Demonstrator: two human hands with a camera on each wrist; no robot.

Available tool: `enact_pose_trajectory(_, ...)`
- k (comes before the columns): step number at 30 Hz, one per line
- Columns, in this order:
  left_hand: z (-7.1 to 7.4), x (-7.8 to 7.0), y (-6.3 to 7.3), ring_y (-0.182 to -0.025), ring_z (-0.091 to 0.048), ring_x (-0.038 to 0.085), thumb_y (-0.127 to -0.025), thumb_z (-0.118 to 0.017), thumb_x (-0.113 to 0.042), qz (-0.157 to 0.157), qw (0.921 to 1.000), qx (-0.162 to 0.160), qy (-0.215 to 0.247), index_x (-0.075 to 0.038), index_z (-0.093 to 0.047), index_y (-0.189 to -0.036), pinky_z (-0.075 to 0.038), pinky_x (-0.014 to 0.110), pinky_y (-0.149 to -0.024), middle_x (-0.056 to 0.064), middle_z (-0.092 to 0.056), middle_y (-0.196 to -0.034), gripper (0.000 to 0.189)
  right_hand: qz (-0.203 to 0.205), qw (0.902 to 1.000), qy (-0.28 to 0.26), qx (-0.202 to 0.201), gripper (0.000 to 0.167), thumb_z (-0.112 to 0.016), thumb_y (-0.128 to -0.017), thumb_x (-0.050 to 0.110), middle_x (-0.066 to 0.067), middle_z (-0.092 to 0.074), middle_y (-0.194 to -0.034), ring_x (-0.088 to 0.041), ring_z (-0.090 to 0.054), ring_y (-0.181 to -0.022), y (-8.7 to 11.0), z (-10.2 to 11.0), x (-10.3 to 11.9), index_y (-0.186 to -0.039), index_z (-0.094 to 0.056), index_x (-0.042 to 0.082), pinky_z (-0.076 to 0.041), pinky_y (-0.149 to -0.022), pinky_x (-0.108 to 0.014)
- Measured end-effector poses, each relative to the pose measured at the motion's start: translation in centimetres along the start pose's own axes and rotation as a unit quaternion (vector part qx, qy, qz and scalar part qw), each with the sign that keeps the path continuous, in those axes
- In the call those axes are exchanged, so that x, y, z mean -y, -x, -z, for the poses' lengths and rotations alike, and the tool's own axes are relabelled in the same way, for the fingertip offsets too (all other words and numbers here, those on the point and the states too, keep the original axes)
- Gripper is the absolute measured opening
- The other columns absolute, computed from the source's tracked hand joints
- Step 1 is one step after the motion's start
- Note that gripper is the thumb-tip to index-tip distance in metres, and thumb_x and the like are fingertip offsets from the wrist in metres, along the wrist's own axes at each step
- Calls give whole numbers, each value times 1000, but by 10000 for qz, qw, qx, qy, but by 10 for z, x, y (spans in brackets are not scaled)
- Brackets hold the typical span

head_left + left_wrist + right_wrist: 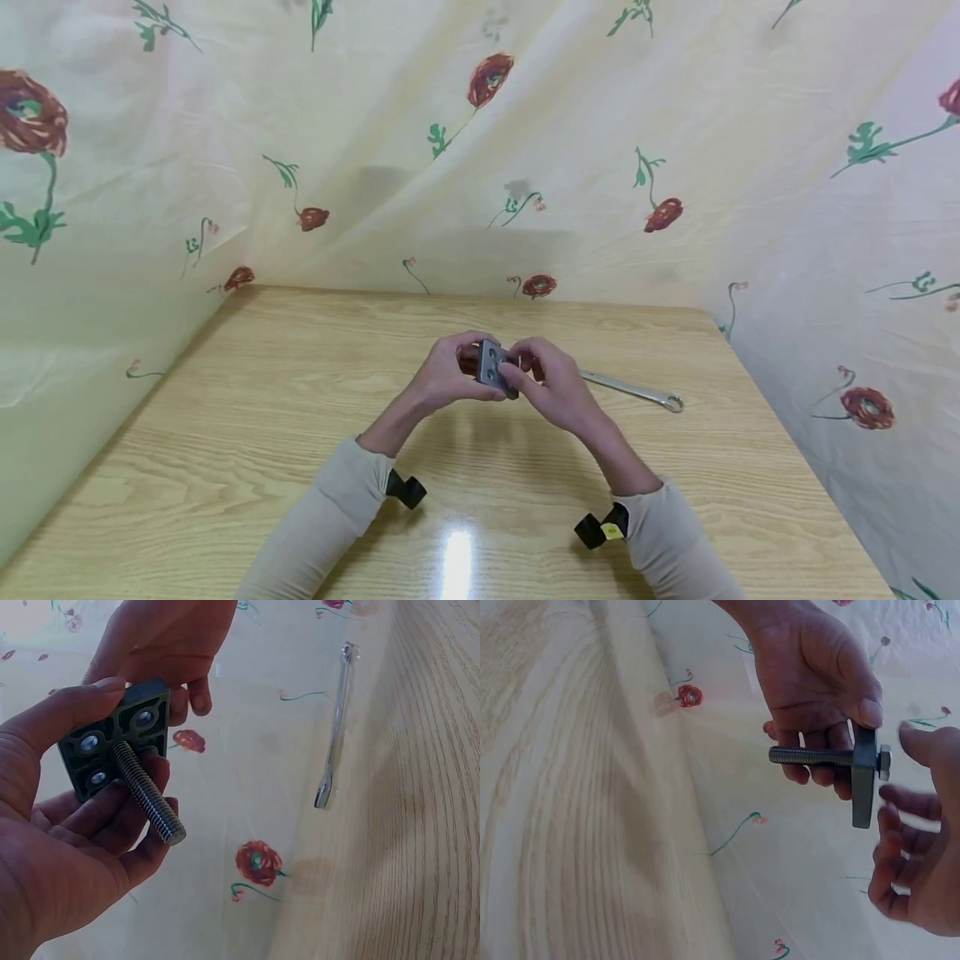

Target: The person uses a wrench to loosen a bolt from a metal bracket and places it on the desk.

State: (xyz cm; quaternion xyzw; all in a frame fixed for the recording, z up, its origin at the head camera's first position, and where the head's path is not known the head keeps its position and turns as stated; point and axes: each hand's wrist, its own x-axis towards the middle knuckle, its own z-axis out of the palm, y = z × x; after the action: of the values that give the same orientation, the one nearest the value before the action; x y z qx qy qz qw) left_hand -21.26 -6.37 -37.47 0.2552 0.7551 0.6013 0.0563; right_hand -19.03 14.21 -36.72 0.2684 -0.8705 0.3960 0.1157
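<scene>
A dark square plate [491, 365] with round holes sits in my left hand [447, 372], thumb on one edge and fingers along the opposite side. Through the plate runs a long threaded bolt [148, 793]; its hex head [884, 763] stands slightly proud of the plate's face. My right hand [557, 385] is at the head side. In the right wrist view, the right hand's thumb and fingers [896, 859] are spread around the bolt head with a visible gap, fingers loosely bent. Both hands are raised above the wooden table [300, 375].
A silver wrench [630, 388] lies on the table to the right, its near end hidden behind my right hand in the head view. Flower-patterned cloth [360, 183] hangs behind and at both sides of the table.
</scene>
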Motion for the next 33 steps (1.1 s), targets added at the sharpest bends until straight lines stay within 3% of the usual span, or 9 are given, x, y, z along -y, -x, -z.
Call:
enact_pose_trajectory(6,-2,1,0,-85,-67,13,-70,-88,-6,-11,10000,29,-15,-5,-62,-123,-56,26,-79,18,-73,-104,59,-669,9966,462,-127,29,-61,-100,35,0,-49,-70,-13,-43,-61,1,-4,1,-85,-60,11,-34,-56,-24)
enact_pose_trajectory(12,-5,2,0,-86,-68,13,-70,-87,-6,37,10000,24,1,-5,-61,-123,-58,27,-80,19,-73,-106,60,-860,9915,962,-172,42,-56,-100,43,1,-50,-62,-12,-42,-54,2,-8,5,-72,-56,12,-33,-50,-24)
enact_pose_trajectory(23,-7,1,0,-88,-67,13,-70,-88,-7,27,9999,48,-144,-5,-63,-121,-59,29,-81,18,-72,-105,57,-400,9881,1426,-406,41,-57,-101,36,4,-48,-56,-10,-39,-52,2,-16,6,-67,-55,14,-31,-54,-24)
enact_pose_trajectory(33,-5,2,-1,-87,-66,14,-69,-89,-11,79,9994,-42,-326,-7,-63,-122,-57,28,-81,15,-71,-104,59,396,9760,2039,-652,22,-67,-95,28,0,-58,-67,-12,-46,-64,3,-14,6,-81,-66,11,-36,-61,-25)
